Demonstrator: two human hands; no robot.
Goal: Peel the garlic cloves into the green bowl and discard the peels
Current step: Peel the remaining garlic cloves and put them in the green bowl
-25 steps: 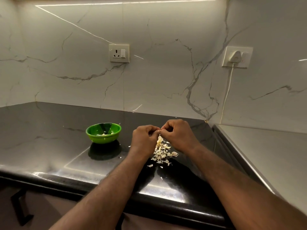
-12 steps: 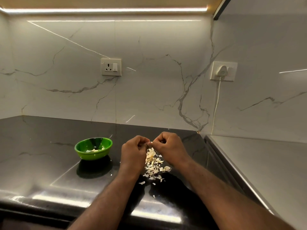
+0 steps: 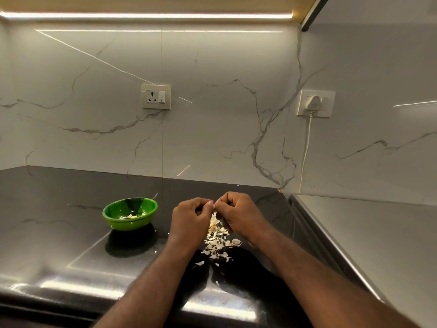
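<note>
Above the peels [image 3: 218, 242], your left hand [image 3: 189, 218] and right hand [image 3: 238, 214] are pinching one clove [image 3: 214, 206], stripping it; probably the green bowl [image 3: 129, 223] is coming next.

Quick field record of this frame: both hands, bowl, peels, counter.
left hand: fingers curled, pinching garlic clove, mostly hidden
right hand: fingers curled, pinching same clove
green bowl: upright on counter, left of hands, few pale pieces inside
peels: loose pile on counter below hands
counter: dark, glossy
</note>
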